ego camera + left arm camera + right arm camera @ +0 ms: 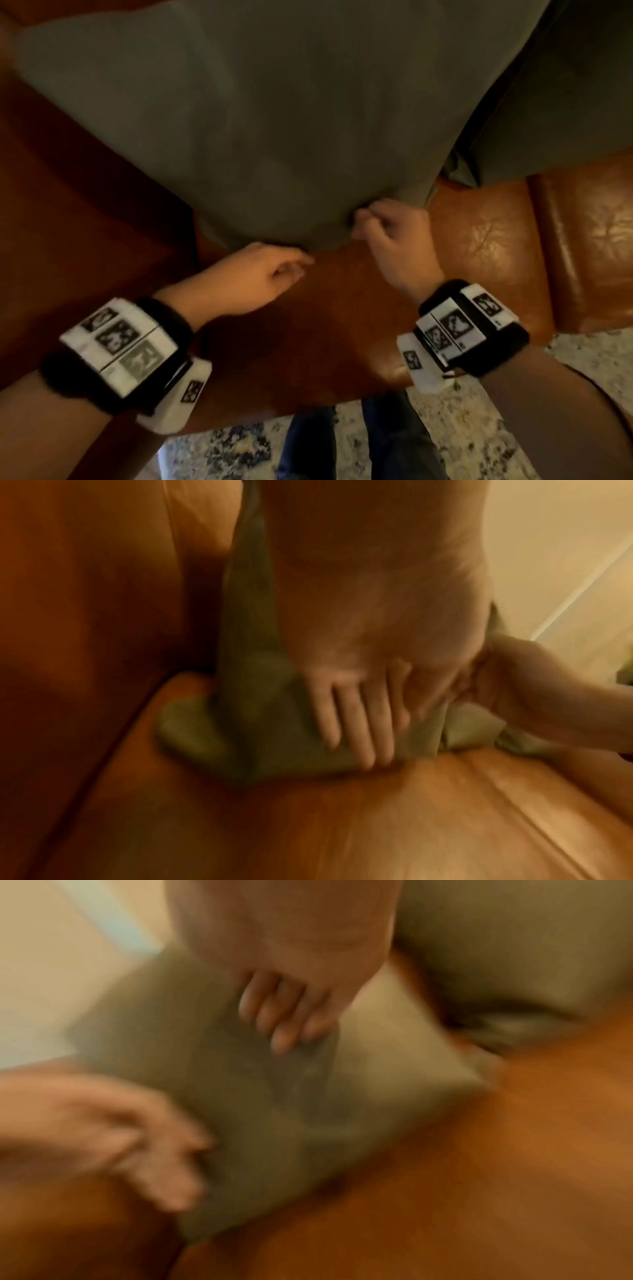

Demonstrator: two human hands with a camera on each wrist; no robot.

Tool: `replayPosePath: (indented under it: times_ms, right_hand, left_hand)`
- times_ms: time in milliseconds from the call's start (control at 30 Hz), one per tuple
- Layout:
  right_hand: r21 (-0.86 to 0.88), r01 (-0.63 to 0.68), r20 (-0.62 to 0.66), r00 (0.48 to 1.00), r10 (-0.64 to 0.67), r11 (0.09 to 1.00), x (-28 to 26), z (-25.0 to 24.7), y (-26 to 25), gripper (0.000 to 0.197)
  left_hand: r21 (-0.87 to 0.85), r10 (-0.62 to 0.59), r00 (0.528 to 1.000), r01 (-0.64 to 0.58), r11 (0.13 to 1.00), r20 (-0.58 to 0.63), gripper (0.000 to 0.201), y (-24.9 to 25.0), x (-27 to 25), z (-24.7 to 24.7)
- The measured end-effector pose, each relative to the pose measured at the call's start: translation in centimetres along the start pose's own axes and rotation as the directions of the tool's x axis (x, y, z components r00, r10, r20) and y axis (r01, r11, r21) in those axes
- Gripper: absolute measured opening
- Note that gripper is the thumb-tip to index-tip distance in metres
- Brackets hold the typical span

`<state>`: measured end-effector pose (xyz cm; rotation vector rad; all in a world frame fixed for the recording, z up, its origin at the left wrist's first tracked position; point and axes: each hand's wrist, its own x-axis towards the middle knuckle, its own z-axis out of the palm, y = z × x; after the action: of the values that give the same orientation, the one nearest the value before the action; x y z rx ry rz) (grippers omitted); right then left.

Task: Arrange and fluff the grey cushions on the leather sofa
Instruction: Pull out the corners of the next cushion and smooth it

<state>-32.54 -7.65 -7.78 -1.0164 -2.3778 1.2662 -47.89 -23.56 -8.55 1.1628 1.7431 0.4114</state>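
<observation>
On the leather sofa (359, 291), midway through setting a grey cushion (257, 120) in place.
Left hand (263, 274) with straight fingers (356, 723) laid against its lower edge; right hand (387, 229) curled, pinching fabric near the bottom corner, though blurred. Propped against the backrest at the armrest end, still creased. Second cushion (555, 113) just beside, seemingly yet to be fluffed.

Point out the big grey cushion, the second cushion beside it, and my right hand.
big grey cushion (246, 113), head view, middle of its face.
second cushion (555, 113), head view, its front face.
right hand (394, 236), head view, back of the hand.
</observation>
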Motion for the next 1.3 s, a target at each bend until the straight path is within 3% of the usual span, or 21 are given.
replayPosePath:
  times_ms: [33, 100, 167, 233, 267, 400, 500, 533, 600, 667, 733, 800, 867, 1000, 1033, 1100, 1167, 1200, 1233, 1267, 1300]
  right_hand:
    - [-0.091, 0.018, 0.168, 0.986, -0.003, 0.996, 0.9, 0.1, -1.1, 0.034]
    - [-0.260, 0.026, 0.383, 0.921, 0.079, 0.965, 3.3, -0.2, -2.5, 0.032]
    - [-0.420, 0.075, 0.575, 0.793, 0.202, 0.904, 4.8, -0.5, -2.4, 0.029]
    - [-0.538, 0.105, 0.670, 0.656, 0.349, 0.836, 5.1, -0.4, -1.2, 0.030]
    - [-0.567, 0.062, 0.663, 0.626, 0.410, 0.822, 5.1, -0.5, -0.4, 0.032]
    - [-0.584, -0.210, 0.488, 0.681, 0.546, 0.784, 5.1, -2.4, 1.9, 0.035]
    - [-0.638, -0.225, 0.379, 0.740, 0.556, 0.736, 4.5, -5.0, 2.1, 0.036]
    - [-0.665, -0.197, 0.394, 0.727, 0.562, 0.721, 4.2, -5.7, 1.8, 0.035]
    - [-0.652, -0.106, 0.530, 0.644, 0.551, 0.751, 3.7, -6.2, 0.2, 0.031]
    - [-0.516, -0.019, 0.704, 0.560, 0.437, 0.856, 3.8, -5.3, -2.6, 0.028]
    - [-0.408, 0.139, 0.795, 0.540, 0.277, 0.902, 4.2, -3.1, -5.3, 0.026]
    - [-0.401, 0.230, 0.820, 0.521, 0.236, 0.887, 5.2, -0.7, -6.5, 0.025]
    - [-0.422, 0.139, 0.801, 0.520, 0.296, 0.896, 6.4, 0.4, -5.8, 0.028]
    - [-0.250, -0.269, 0.806, 0.475, 0.354, 0.930, 7.6, -2.0, -2.4, 0.035]
    - [-0.252, -0.291, 0.793, 0.485, 0.369, 0.923, 7.8, -3.1, -1.2, 0.034]
    - [-0.422, -0.173, 0.693, 0.572, 0.440, 0.890, 8.0, -5.7, 1.0, 0.031]
    - [-0.611, -0.033, 0.576, 0.666, 0.473, 0.791, 8.0, -8.9, 1.8, 0.027]
    - [-0.589, -0.032, 0.565, 0.699, 0.439, 0.808, 7.8, -10.1, 0.8, 0.023]
    - [-0.465, -0.085, 0.589, 0.714, 0.379, 0.881, 7.5, -10.8, -0.7, 0.020]
    - [-0.273, -0.174, 0.635, 0.706, 0.313, 0.946, 6.9, -10.9, -3.1, 0.021]
    - [-0.063, -0.239, 0.674, 0.706, 0.218, 0.969, 6.5, -10.5, -5.6, 0.025]
  left_hand:
    - [0.000, -0.040, 0.996, 0.040, 0.999, 0.075, 0.036, 0.6, 1.0, -0.1]
    - [0.076, -0.120, 0.970, 0.106, 0.991, 0.212, 0.045, 1.3, 3.2, 0.6]
    - [0.071, -0.172, 0.946, 0.159, 0.985, 0.274, 0.050, 1.2, 5.0, 1.5]
    - [-0.006, -0.196, 0.933, 0.207, 0.978, 0.303, 0.053, 0.3, 5.7, 1.9]
    - [-0.044, -0.202, 0.926, 0.227, 0.973, 0.318, 0.053, -0.1, 5.7, 1.9]
    - [-0.079, -0.233, 0.934, 0.263, 0.962, 0.272, 0.049, -3.2, 4.1, 0.5]
    - [-0.053, -0.321, 0.943, 0.326, 0.944, 0.085, 0.040, -6.0, 1.5, -0.8]
    - [-0.090, -0.351, 0.935, 0.355, 0.931, 0.057, 0.039, -6.3, 0.5, -1.2]
    - [-0.168, -0.365, 0.929, 0.370, 0.914, 0.059, 0.037, -4.8, -1.5, -1.9]
    - [-0.199, -0.244, 0.964, 0.260, 0.945, 0.103, 0.031, -1.6, -2.3, -2.5]
    - [-0.122, -0.117, 0.974, 0.142, 0.982, 0.195, 0.029, 1.8, -1.2, -2.9]
    - [-0.029, -0.126, 0.956, 0.138, 0.990, 0.264, 0.033, 3.7, 0.9, -3.3]
    - [-0.054, -0.167, 0.952, 0.187, 0.981, 0.255, 0.034, 3.6, 2.5, -3.9]
    - [-0.177, -0.208, 0.968, 0.231, 0.957, 0.139, 0.028, 0.4, 1.5, -5.2]
    - [-0.180, -0.238, 0.967, 0.251, 0.951, 0.091, 0.024, -0.6, 0.5, -5.6]
    - [-0.133, -0.306, 0.948, 0.293, 0.947, -0.089, 0.016, -2.8, -1.9, -6.7]
    - [-0.184, -0.364, 0.897, 0.325, 0.928, -0.252, 0.011, -3.6, -4.4, -8.5]
    - [-0.270, -0.356, 0.896, 0.286, 0.920, -0.264, 0.012, -2.8, -5.2, -9.4]
    - [-0.366, -0.319, 0.919, 0.221, 0.904, -0.232, 0.026, -1.3, -5.8, -10.1]
    - [-0.441, -0.250, 0.952, 0.151, 0.885, -0.175, 0.041, 0.4, -5.8, -10.4]
    - [-0.500, -0.169, 0.978, 0.087, 0.861, -0.122, 0.044, 2.6, -5.5, -10.4]
